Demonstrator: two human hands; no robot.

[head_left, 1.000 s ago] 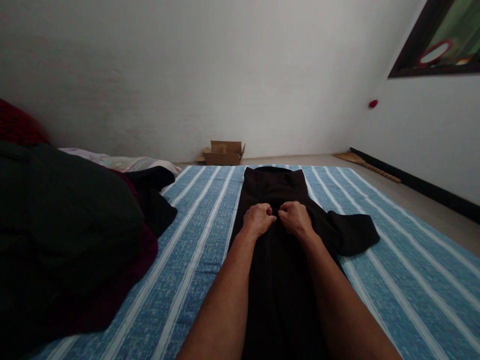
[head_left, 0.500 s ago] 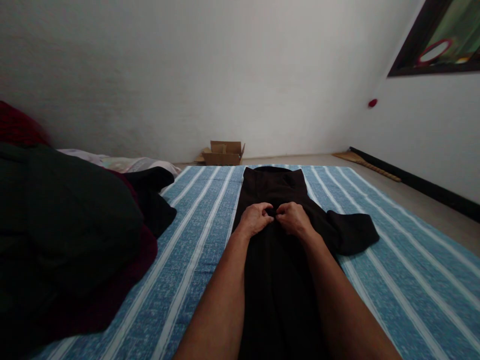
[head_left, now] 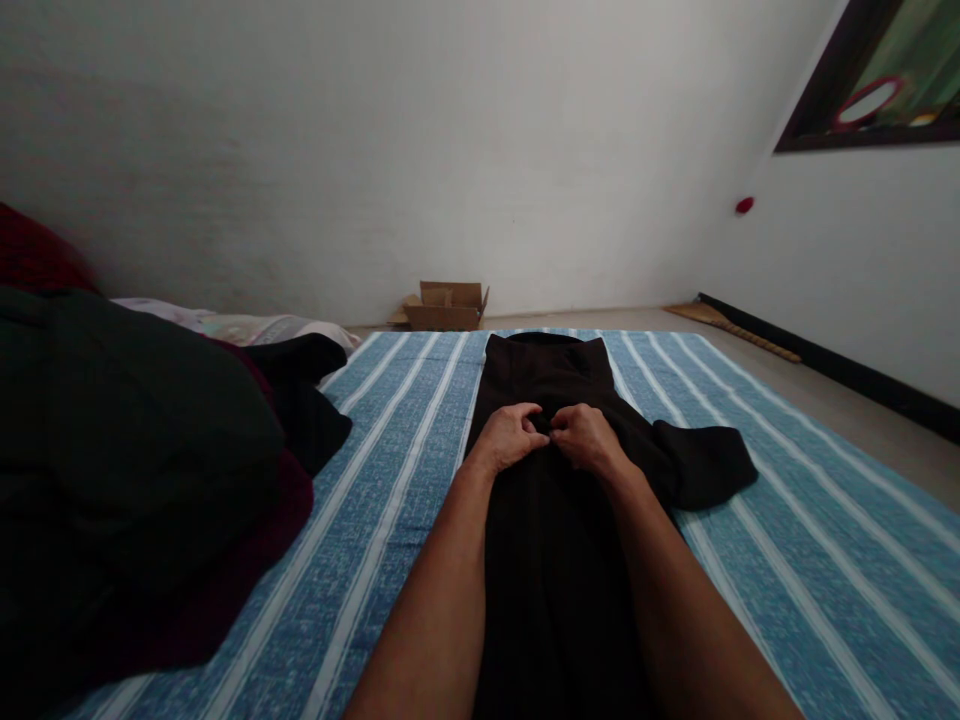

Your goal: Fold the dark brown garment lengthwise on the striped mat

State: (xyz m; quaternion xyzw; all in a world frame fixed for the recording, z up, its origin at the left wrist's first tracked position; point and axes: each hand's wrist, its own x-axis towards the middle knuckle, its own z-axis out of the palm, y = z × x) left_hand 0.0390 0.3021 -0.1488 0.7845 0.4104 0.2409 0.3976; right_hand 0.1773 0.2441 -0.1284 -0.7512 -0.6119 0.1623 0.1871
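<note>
A dark brown-black garment [head_left: 551,560] lies lengthwise on a blue-and-white striped sheet [head_left: 420,440], one folded sleeve-like part sticking out to the right. Over its middle, my left hand [head_left: 511,436] has thumb and forefinger curled in towards the cloth, with a small gap showing between them. Close beside it, my right hand [head_left: 585,436] pinches the same spot of fabric, fingers bent together. Between the fingertips the cloth is too dark to show any fastening or small part.
At the left is a heap of clothes [head_left: 150,430], dark green, maroon and black. Behind it lies pale patterned bedding [head_left: 262,328]. An open cardboard box [head_left: 446,315] stands by the back wall, beyond the sheet. On the right floor is a rolled mat [head_left: 739,332].
The thumb and forefinger of my left hand have parted slightly, and its fingertips have shifted a little. My right hand stays nearly in place; the garment lies as before.
</note>
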